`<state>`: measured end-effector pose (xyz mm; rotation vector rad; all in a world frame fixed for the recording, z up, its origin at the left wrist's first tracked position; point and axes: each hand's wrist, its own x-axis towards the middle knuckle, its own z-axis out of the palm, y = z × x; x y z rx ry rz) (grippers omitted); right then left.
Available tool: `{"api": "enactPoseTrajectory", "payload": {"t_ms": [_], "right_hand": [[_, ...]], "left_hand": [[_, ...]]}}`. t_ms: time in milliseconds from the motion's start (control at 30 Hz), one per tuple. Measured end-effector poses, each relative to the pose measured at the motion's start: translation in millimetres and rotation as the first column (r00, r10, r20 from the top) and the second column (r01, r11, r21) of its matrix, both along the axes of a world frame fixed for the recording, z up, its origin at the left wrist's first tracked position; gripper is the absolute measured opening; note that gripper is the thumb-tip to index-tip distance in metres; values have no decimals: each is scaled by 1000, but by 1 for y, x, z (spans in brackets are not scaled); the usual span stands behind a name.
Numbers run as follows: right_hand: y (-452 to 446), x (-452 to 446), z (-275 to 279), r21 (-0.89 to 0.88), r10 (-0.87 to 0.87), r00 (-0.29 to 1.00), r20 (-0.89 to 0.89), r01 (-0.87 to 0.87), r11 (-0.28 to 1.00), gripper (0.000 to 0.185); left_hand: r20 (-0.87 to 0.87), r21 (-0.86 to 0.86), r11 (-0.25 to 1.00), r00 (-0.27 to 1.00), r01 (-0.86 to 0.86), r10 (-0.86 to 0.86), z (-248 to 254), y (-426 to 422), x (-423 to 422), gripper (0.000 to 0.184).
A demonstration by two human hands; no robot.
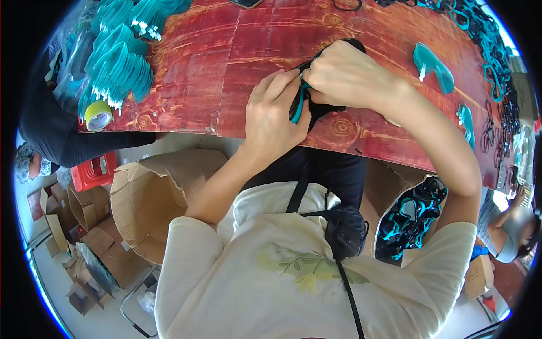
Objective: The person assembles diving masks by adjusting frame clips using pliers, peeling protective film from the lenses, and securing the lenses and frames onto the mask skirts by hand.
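Near the front edge of the table, both hands are closed on a pair of black and teal goggles (297, 107). My left hand (275, 112) grips the near left side, its thumb and fingers bent around the teal edge. My right hand (345, 73) is curled in a fist-like pinch over the far right side, fingertips pressed at the middle. Much of the piece lies hidden under the hands; black parts show beyond and below the right hand. To the right lies a loose teal mask-shaped part (433, 66) with a white tip.
Stacks of teal parts (116, 70) and a yellow tape roll (98, 116) sit on the red table (189, 85) at left. Black and teal straps (494, 51) pile at right. Below are a cardboard box (149, 209), a box of goggles (412, 217), and other people at both sides.
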<state>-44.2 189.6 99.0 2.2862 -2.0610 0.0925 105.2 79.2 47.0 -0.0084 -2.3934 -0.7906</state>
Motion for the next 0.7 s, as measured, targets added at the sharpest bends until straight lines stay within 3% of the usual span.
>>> {"api": "enactPoseTrajectory", "payload": {"t_ms": [200,400,500,567,600,633,700], "right_hand": [[-8,1,12,66,-51,998,-36,53,996,17],[-11,-3,6,69,57,998,19,-58,996,15],[-9,-1,11,148,34,999,-13,-32,989,16],[-7,0,12,128,65,998,-6,-64,990,17],[-5,-1,6,93,64,998,-5,-63,994,17],[-3,-1,1,58,62,998,-2,-61,996,17],[-1,0,-2,39,63,998,-7,-63,997,19]], "left_hand": [[56,38,999,998,21,-23,0,-3,-3,33],[68,47,995,994,86,-89,3,-9,1,32],[138,227,963,974,148,-182,15,-18,1,36],[183,445,875,938,189,-296,-5,-42,-12,56],[291,561,822,906,99,-308,-14,-52,-22,69],[425,673,738,794,43,-434,-12,-58,-30,75],[415,659,731,726,176,-549,-21,-65,-50,66]]}}
